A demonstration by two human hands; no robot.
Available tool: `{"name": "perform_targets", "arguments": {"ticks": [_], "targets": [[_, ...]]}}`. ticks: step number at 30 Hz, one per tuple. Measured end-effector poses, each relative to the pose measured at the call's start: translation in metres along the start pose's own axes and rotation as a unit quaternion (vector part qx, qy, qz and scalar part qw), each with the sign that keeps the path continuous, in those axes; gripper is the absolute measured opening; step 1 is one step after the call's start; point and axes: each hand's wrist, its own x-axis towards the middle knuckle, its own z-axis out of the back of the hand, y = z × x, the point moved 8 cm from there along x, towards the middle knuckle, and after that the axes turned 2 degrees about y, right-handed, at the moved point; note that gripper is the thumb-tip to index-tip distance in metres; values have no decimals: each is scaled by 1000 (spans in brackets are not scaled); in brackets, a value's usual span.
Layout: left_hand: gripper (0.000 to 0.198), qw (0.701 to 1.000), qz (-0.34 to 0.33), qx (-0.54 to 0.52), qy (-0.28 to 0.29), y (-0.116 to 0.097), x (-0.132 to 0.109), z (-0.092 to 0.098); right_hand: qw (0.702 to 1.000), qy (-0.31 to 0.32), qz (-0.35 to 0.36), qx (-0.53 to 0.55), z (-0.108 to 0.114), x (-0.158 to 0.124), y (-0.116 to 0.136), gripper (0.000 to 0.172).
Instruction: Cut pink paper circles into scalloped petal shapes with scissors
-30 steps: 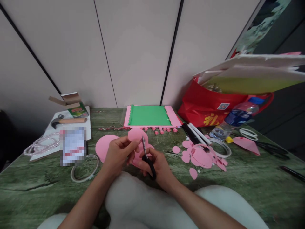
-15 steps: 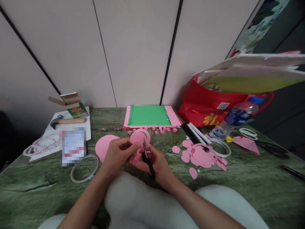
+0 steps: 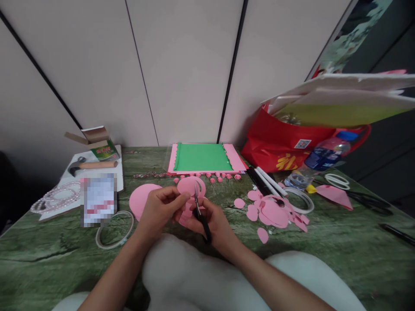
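Head camera looks down on a green marbled table [image 3: 324, 255] with craft material spread over it. The biggest things stand at the back: a red bag [image 3: 275, 142] on the right and a green sheet [image 3: 201, 157] lying on pink paper in the middle. A heap of pink cut pieces [image 3: 272, 211] lies to the right of the hands, and a loose pink circle [image 3: 140, 198] lies just left of them.

The pink paper disc [image 3: 188, 186] is held above the table, in front of the body, between both hands. It looks very light and thin, a little stiff like card, so I judge it bends and tears easily; the best hold is at the edge, close to the cutting line, to keep it from flapping.

The left hand [image 3: 160, 209] is closed in a pinch on the lower left edge of the disc. The right hand [image 3: 215, 222] is closed around the black handles of the small scissors [image 3: 199, 209]. Their blades point up and bite into the disc from below, only slightly apart as far as I can see.
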Motion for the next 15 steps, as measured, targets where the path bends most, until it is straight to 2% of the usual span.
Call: {"name": "perform_targets", "arguments": {"ticks": [10, 15], "targets": [[25, 1000, 3, -2, -7, 0, 0, 2, 999, -18, -25, -12, 2, -1, -1, 38], [23, 1000, 1, -4, -13, 0, 0, 4, 1000, -15, -12, -17, 1, -1, 1, 32]]}}
